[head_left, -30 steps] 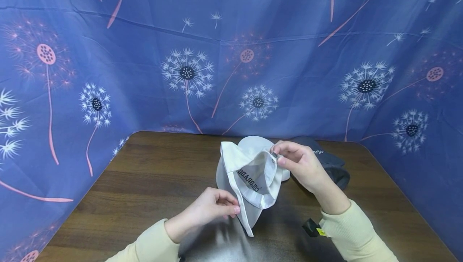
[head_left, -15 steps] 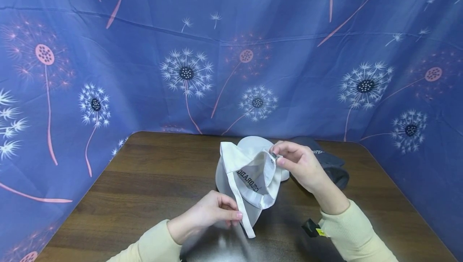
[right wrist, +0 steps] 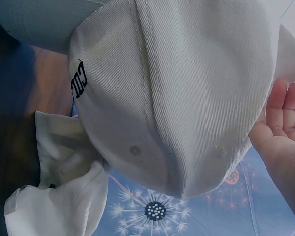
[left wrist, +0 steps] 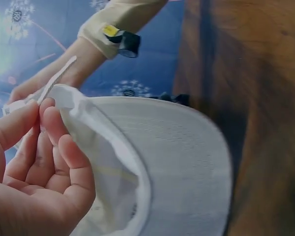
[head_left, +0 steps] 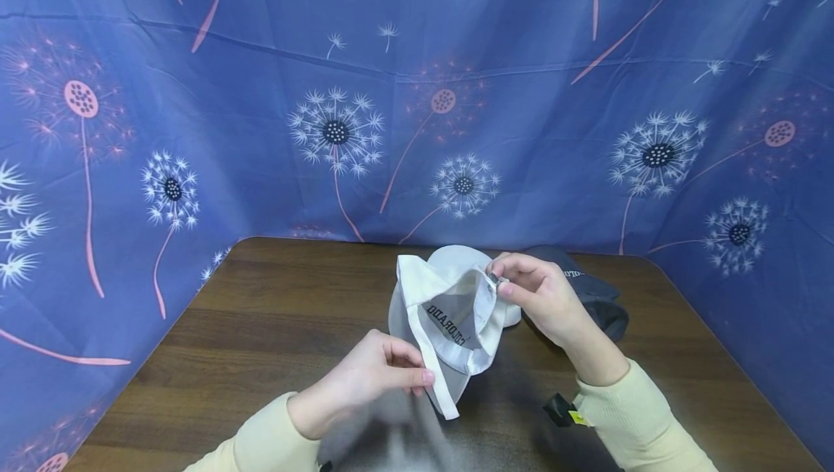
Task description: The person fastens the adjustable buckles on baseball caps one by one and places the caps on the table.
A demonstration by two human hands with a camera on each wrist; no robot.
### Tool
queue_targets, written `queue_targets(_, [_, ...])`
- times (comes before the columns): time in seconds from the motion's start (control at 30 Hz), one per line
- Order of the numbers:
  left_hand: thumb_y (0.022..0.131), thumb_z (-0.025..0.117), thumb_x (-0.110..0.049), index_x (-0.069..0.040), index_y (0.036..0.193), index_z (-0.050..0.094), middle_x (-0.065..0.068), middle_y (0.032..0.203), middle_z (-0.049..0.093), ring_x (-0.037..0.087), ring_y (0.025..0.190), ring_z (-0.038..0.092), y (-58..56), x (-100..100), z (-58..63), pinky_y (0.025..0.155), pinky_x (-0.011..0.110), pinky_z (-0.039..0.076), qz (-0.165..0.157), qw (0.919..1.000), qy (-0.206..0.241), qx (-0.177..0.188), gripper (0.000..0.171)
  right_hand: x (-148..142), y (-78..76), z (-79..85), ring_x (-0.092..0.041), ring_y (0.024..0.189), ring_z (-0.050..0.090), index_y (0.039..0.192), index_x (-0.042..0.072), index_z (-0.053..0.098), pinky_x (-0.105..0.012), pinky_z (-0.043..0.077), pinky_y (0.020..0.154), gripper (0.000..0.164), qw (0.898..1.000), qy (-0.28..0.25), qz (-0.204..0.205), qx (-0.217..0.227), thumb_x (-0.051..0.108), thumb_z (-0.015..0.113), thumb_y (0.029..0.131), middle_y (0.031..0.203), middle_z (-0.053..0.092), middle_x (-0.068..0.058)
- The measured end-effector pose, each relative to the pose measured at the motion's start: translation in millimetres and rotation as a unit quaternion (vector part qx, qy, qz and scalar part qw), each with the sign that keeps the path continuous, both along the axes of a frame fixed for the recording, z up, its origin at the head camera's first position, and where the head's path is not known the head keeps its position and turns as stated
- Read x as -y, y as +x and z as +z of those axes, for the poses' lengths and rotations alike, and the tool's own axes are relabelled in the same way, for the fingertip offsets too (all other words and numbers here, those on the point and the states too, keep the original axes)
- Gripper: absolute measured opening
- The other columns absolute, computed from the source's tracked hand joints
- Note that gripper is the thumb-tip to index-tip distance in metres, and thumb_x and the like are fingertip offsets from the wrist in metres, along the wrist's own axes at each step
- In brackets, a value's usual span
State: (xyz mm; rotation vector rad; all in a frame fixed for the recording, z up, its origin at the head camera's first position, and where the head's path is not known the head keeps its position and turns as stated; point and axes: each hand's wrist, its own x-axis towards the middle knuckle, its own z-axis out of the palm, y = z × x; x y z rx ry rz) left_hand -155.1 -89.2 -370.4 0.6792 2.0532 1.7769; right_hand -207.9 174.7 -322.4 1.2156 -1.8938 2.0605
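A white baseball cap [head_left: 417, 284] is held up over the table, its inside facing me and COLORADO showing reversed through the front. My left hand [head_left: 371, 374] pinches the cap's loose strap [head_left: 433, 360] between thumb and fingertips, a short end sticking out beyond them. On the other side of the opening, my right hand [head_left: 547, 302] pinches the small metal buckle [head_left: 493, 279]. The left wrist view shows the strap end [left wrist: 61, 76] between thumb and index finger, with the visor [left wrist: 191, 147] to the right. In the right wrist view the crown [right wrist: 187, 98] fills the middle, its lettering partly visible.
Behind the held cap lies another white cap [head_left: 459, 255] near the table's back edge. A dark grey cap [head_left: 596, 291] sits beside it, partly hidden by the right hand. A black device [head_left: 559, 410] with a yellow tag is at the right cuff. Blue dandelion fabric [head_left: 391, 132] surrounds the wooden table [head_left: 260, 327].
My left fingers have shifted from the strap's edge onto it. They dipped slightly, then rose again, lifting the strap's end a little. My right hand has stayed at the buckle.
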Motion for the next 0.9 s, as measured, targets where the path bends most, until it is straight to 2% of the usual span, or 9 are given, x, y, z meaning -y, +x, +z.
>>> queue_targets(0.23, [0.08, 0.075, -0.014, 0.002, 0.085, 0.072, 0.018, 0.067, 0.066, 0.008, 0.058, 0.061, 2.2, 2, 21.1, 0.056, 0.022, 0.049, 0.047, 0.9984, -0.006, -0.03, 0.017, 1, -0.3, -0.8, -0.011, 0.093, 0.056, 0.1, 0.011, 0.065, -0.019, 0.048, 0.079, 0.019, 1.0, -0.002, -0.005, 0.001, -0.002, 0.058, 0.089, 0.102, 0.062, 0.002])
queue_targets(0.33, [0.079, 0.074, -0.013, 0.004, 0.086, 0.072, 0.015, 0.069, 0.068, 0.009, 0.057, 0.06, 1.3, 2, 29.8, 0.054, 0.022, 0.048, 0.066, 0.9972, 0.005, -0.036, 0.018, 1, -0.4, -1.1, -0.011, 0.092, 0.057, 0.101, 0.01, 0.065, -0.019, 0.048, 0.079, 0.016, 1.0, -0.007, -0.003, 0.0, 0.0, 0.059, 0.09, 0.102, 0.062, 0.001])
queue_targets(0.5, [0.08, 0.074, -0.014, 0.003, 0.089, 0.072, 0.009, 0.074, 0.071, 0.01, 0.058, 0.06, -2.8, 4, 41.8, 0.053, 0.021, 0.045, 0.097, 0.9947, 0.013, -0.032, 0.02, 2, -0.4, -0.8, -0.011, 0.092, 0.057, 0.102, 0.009, 0.065, -0.02, 0.049, 0.078, 0.017, 1.0, -0.016, 0.005, 0.002, -0.001, 0.058, 0.09, 0.103, 0.063, 0.001])
queue_targets(0.67, [0.08, 0.074, -0.013, 0.004, 0.089, 0.072, 0.007, 0.071, 0.07, 0.01, 0.055, 0.058, -7.8, 5, 51.1, 0.051, 0.02, 0.042, 0.125, 0.9904, 0.032, -0.05, 0.019, 4, 0.6, 0.1, -0.01, 0.091, 0.058, 0.102, 0.01, 0.065, -0.02, 0.05, 0.077, 0.018, 1.0, -0.016, -0.005, 0.009, -0.002, 0.058, 0.09, 0.102, 0.063, 0.001])
queue_targets(0.9, [0.081, 0.073, -0.013, 0.002, 0.088, 0.072, -0.002, 0.067, 0.067, 0.009, 0.052, 0.053, -13.5, 1, 62.3, 0.05, 0.019, 0.037, 0.177, 0.9812, 0.072, -0.026, 0.017, 6, 1.7, 1.5, -0.01, 0.089, 0.059, 0.1, 0.01, 0.065, -0.02, 0.05, 0.076, 0.017, 0.999, -0.018, -0.025, 0.016, -0.002, 0.06, 0.089, 0.101, 0.064, 0.0])
